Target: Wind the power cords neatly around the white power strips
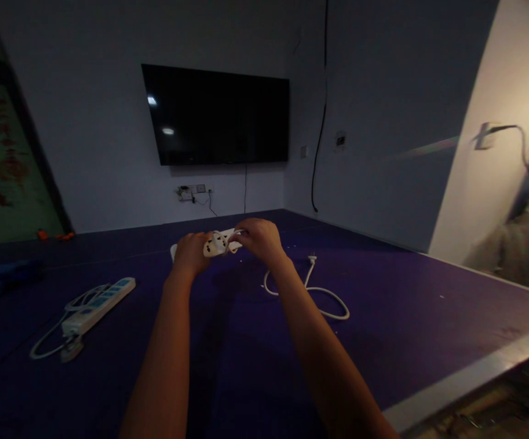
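Both arms reach forward over a dark purple floor mat [246, 366]. My left hand [190, 253] and my right hand [259, 239] are both closed on a white power strip [218, 242], held up between them with its sockets facing me. Its white cable [312, 292] hangs down from the right hand and loops on the mat, ending in a plug [312, 260].
A second white power strip with blue switches [97, 303] lies on the mat at the left with its cable coiled. A black wall TV [218, 116] hangs ahead, wall sockets [191, 192] below it. A pale floor edge [475, 372] runs at the right.
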`<state>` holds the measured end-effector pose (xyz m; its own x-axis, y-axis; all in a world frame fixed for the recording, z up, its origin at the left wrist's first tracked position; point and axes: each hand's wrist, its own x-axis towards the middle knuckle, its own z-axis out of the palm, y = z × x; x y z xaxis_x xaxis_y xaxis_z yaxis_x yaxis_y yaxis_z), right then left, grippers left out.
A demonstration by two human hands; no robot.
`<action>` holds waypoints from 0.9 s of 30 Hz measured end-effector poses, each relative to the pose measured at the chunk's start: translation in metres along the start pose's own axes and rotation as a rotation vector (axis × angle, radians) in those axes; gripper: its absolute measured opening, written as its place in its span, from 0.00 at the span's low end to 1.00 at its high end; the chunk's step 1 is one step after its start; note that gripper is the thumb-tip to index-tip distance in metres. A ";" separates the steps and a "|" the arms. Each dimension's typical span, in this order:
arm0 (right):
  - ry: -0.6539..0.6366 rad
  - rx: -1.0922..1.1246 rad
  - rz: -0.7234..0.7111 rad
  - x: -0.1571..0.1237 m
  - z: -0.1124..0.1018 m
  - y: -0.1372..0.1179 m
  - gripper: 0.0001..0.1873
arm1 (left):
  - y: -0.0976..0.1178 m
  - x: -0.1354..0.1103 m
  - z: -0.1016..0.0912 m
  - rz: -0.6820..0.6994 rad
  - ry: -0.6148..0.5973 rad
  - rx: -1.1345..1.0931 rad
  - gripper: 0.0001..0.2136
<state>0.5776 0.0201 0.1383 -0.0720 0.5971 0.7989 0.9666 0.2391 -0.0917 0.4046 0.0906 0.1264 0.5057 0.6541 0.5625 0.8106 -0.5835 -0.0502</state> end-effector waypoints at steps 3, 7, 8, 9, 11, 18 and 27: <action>0.079 0.089 0.096 0.000 -0.002 0.005 0.09 | 0.006 0.000 -0.006 0.127 0.000 -0.028 0.28; 0.164 0.292 0.240 -0.001 -0.005 0.017 0.11 | 0.015 -0.003 -0.017 0.230 0.025 -0.164 0.27; 0.176 0.368 0.266 -0.001 -0.005 0.020 0.12 | 0.017 -0.004 -0.020 0.231 0.029 -0.191 0.27; 0.183 0.450 0.285 -0.001 -0.005 0.023 0.12 | 0.020 -0.005 -0.023 0.232 0.031 -0.210 0.27; 0.184 0.604 0.313 -0.001 -0.005 0.028 0.13 | 0.025 -0.007 -0.029 0.256 0.036 -0.231 0.28; 0.129 0.998 0.365 -0.005 -0.012 0.036 0.14 | 0.040 -0.013 -0.046 0.391 0.083 -0.251 0.29; -0.147 1.264 0.307 -0.011 -0.019 0.038 0.14 | 0.046 -0.027 -0.066 0.448 -0.033 -0.352 0.20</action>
<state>0.6200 0.0081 0.1378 0.0046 0.8136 0.5814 0.0565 0.5802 -0.8125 0.4090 0.0138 0.1638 0.7910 0.3168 0.5233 0.3702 -0.9290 0.0028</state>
